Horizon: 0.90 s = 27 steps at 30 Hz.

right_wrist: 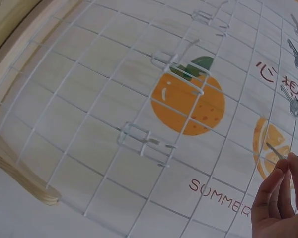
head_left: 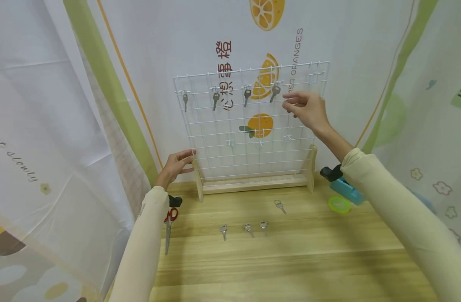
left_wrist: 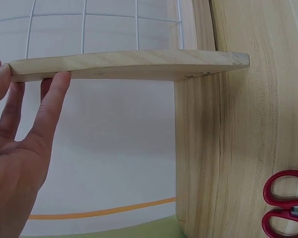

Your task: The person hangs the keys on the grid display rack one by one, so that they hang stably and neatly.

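Your right sleeve (head_left: 404, 214) lies closest to the lens, leading up to your right hand (head_left: 308, 110) beside the wire rack (head_left: 254, 185). Its fingers are loosely bent and look released in the head view: the fourth hanging key (head_left: 276, 89) sits just left of your fingertips, slightly tilted, with a narrow gap showing. From the right wrist those fingertips overlap the key's head, so you cannot tell there whether they touch it. Three more hanging keys (head_left: 216, 100) line up further left along the upper part of the rack. Your left hand (head_left: 174, 167) grasps the rack at the top of its left wooden upright (head_left: 198, 180), thumb against the wood. On the table (head_left: 290, 264) in front of the rack you have four loose keys (head_left: 247, 227), well apart from both hands, with red-handled scissors (head_left: 168, 230) to their left and a blue tape dispenser (head_left: 347, 191) to their right
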Available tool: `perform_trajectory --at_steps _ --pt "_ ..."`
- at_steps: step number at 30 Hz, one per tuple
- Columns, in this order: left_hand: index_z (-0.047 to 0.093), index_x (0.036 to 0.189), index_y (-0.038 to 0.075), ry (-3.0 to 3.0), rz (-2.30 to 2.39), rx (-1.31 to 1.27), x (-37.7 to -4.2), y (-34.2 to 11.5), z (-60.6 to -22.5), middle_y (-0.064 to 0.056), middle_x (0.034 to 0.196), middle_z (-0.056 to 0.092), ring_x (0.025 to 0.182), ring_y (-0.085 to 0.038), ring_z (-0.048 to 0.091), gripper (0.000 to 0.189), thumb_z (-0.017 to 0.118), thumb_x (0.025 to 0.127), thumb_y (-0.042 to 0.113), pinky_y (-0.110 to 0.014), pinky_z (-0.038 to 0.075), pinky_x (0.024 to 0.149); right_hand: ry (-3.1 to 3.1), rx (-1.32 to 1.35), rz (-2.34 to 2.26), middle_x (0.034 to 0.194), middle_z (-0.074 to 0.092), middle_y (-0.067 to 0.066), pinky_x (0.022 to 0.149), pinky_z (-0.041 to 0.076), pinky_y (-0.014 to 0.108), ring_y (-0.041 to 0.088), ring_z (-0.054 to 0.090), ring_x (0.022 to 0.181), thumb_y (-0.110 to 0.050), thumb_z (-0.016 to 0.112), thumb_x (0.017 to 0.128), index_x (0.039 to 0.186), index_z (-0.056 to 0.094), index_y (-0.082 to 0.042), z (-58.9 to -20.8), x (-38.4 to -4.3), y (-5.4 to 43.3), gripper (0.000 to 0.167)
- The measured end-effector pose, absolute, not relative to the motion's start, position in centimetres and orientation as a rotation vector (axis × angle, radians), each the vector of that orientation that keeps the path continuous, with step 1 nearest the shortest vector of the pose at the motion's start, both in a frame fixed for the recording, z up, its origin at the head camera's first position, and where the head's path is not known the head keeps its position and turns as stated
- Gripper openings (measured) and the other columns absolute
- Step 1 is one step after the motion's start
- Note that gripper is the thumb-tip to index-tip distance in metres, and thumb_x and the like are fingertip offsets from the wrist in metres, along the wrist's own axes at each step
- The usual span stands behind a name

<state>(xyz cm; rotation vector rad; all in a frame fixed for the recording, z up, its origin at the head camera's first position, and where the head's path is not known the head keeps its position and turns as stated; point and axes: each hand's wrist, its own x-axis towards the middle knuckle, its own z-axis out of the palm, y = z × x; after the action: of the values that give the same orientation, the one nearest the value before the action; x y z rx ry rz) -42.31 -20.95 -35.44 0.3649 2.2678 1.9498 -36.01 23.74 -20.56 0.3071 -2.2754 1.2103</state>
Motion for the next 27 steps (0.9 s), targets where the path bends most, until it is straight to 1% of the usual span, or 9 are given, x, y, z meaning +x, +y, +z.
perform_trajectory --at_steps 5,8,9,11,16,18,21,27 --pt "0.040 0.159 0.002 2.255 1.955 0.352 -42.2 -21.3 -35.5 -0.016 0.164 0.038 0.151 -0.033 0.035 0.049 0.050 0.111 0.008 -0.051 0.048 0.111 -2.294 0.373 1.193 0.117 0.076 0.018 0.068 0.058 0.014 -0.003 0.068 0.078 -0.020 0.076 0.098 0.130 0.072 -0.005 -22.3 -35.5 23.9 0.035" --pt "0.041 0.158 0.002 2.267 1.946 0.335 -42.3 -21.3 -35.5 -0.016 0.165 0.036 0.150 -0.033 0.036 0.049 0.051 0.111 0.009 -0.049 0.050 0.111 -2.303 0.413 1.183 0.115 0.076 0.019 0.066 0.058 0.014 -0.003 0.069 0.077 -0.018 0.076 0.098 0.128 0.073 -0.004 -23.5 -35.2 24.1 0.034" --pt "0.042 0.158 0.002 2.272 1.943 0.332 -42.4 -21.3 -35.5 -0.016 0.165 0.035 0.150 -0.033 0.037 0.049 0.051 0.111 0.009 -0.049 0.051 0.110 -2.308 0.425 1.171 0.114 0.076 0.019 0.065 0.057 0.013 -0.001 0.071 0.078 -0.017 0.077 0.098 0.128 0.073 -0.004 -23.9 -35.1 24.2 0.033" --pt "0.044 0.157 0.002 2.276 1.941 0.331 -42.5 -21.3 -35.5 -0.016 0.166 0.035 0.149 -0.033 0.038 0.048 0.052 0.111 0.009 -0.048 0.051 0.109 -2.327 0.443 1.153 0.113 0.076 0.019 0.064 0.057 0.011 -0.003 0.070 0.078 -0.016 0.077 0.097 0.127 0.074 -0.003 -24.7 -34.9 24.4 0.032" --pt "0.045 0.156 0.001 2.274 1.948 0.337 -42.6 -21.1 -35.5 -0.017 0.166 0.034 0.149 -0.033 0.039 0.046 0.051 0.110 0.008 -0.046 0.053 0.107 -2.374 0.472 1.112 0.111 0.077 0.018 0.065 0.056 0.010 0.016 0.076 0.086 -0.012 0.078 0.096 0.125 0.075 -0.003 -27.0 -34.3 24.4 0.030" --pt "0.046 0.156 0.002 2.275 1.955 0.329 -42.6 -21.0 -35.5 -0.016 0.165 0.035 0.148 -0.033 0.040 0.046 0.051 0.110 0.007 -0.046 0.054 0.106 -2.383 0.489 1.105 0.110 0.077 0.018 0.065 0.055 0.009 0.030 0.076 0.090 -0.011 0.078 0.095 0.124 0.075 -0.003 -27.9 -34.1 24.3 0.030" --pt "0.046 0.156 0.002 2.277 1.956 0.330 -42.7 -20.9 -35.5 -0.016 0.165 0.036 0.147 -0.033 0.041 0.046 0.052 0.110 0.008 -0.045 0.054 0.106 -2.393 0.532 1.098 0.109 0.077 0.019 0.066 0.055 0.009 0.034 0.076 0.091 -0.010 0.078 0.095 0.123 0.075 -0.003 -29.1 -34.0 24.3 0.029" --pt "0.044 0.157 0.002 2.280 1.957 0.328 -42.7 -20.9 -35.5 -0.016 0.164 0.037 0.147 -0.033 0.041 0.047 0.052 0.110 0.007 -0.046 0.054 0.107 -2.449 0.574 1.123 0.108 0.077 0.019 0.066 0.058 0.012 0.035 0.076 0.090 -0.010 0.077 0.096 0.122 0.075 -0.001 -31.5 -33.8 24.4 0.028"
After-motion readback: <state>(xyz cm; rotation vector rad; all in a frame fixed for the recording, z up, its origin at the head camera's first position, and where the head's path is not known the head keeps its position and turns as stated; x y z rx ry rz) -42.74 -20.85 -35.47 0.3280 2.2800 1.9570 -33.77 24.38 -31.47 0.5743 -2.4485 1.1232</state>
